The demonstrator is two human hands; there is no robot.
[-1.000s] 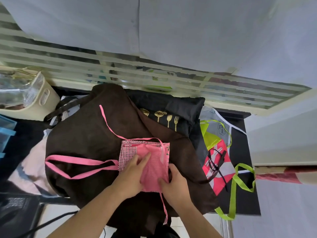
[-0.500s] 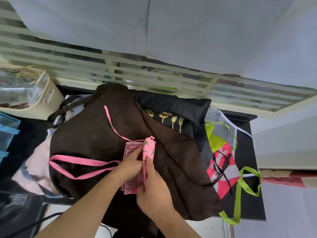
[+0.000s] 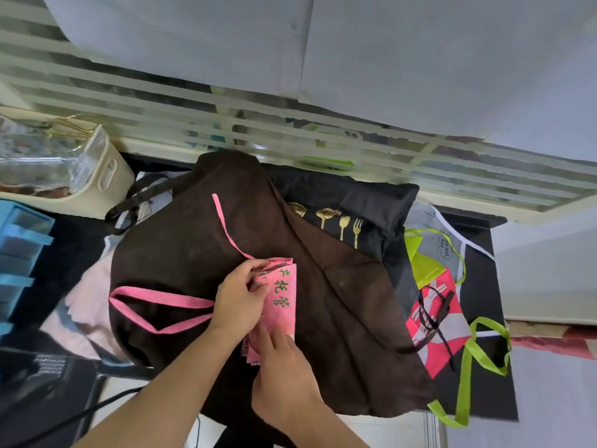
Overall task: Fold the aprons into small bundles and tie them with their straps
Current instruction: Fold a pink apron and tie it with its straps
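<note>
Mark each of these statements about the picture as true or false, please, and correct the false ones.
1. The folded pink apron with green characters lies on a dark brown cloth. True.
2. Only one hand touches the pink apron. False: the left hand grips its upper part and the right hand presses its lower end.
3. The pink straps are already tied round the bundle. False: the pink strap loop lies loose on the brown cloth to the left, and a single pink strap runs away from the bundle.
4. A black cloth with gold utensil prints lies beyond the brown cloth. True.
5. The lime green ribbon lies left of the hands. False: it lies on the right side.
</note>
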